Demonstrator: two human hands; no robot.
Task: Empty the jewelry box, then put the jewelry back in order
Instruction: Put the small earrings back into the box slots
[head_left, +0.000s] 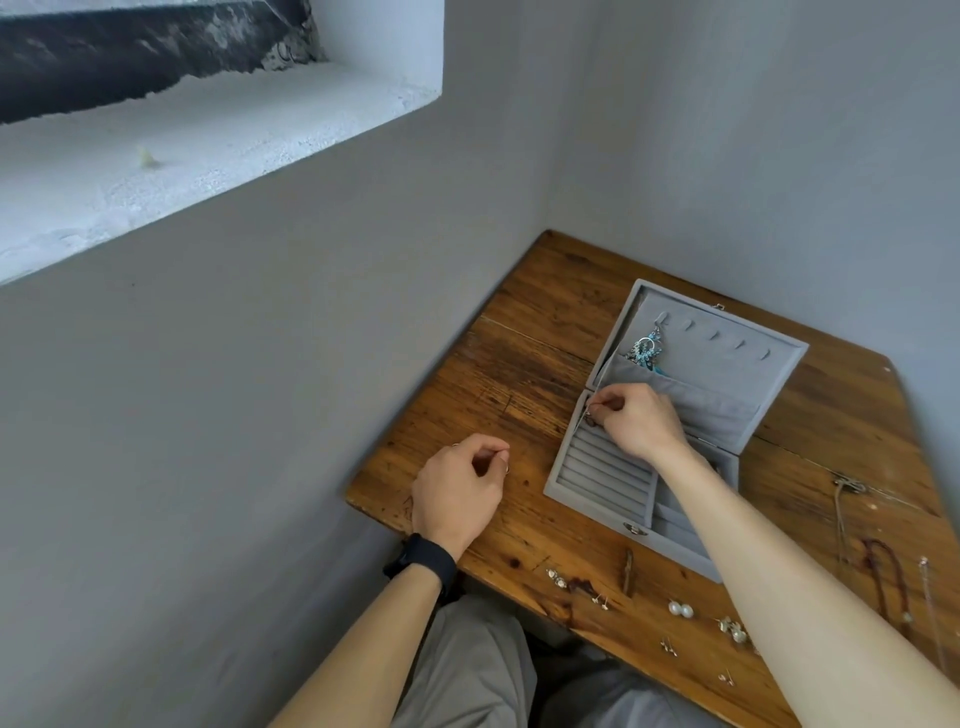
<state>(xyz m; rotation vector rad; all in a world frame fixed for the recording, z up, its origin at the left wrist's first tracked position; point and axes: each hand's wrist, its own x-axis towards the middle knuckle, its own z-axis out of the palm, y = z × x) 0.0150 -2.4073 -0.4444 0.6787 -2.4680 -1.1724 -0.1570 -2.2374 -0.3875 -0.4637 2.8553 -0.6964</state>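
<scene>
The grey velvet jewelry box (597, 486) lies open on the wooden table (524, 364). A blue beaded earring (645, 349) hangs on a hook inside its lid (727, 332). My right hand (636, 421) pinches a small ring (589, 418) at the far end of the box's ring rolls. My left hand (460, 491) rests on the table left of the box, fingers curled around a thin ring (505, 467). Along the near table edge lie pearl earrings (680, 609) and several small studs (556, 577).
Thin chain necklaces (841, 512) and a dark beaded strand (888, 577) lie on the table at the right. Grey walls border the table on its left and far sides. A black band is on my left wrist (423, 564). My knees show below the table edge.
</scene>
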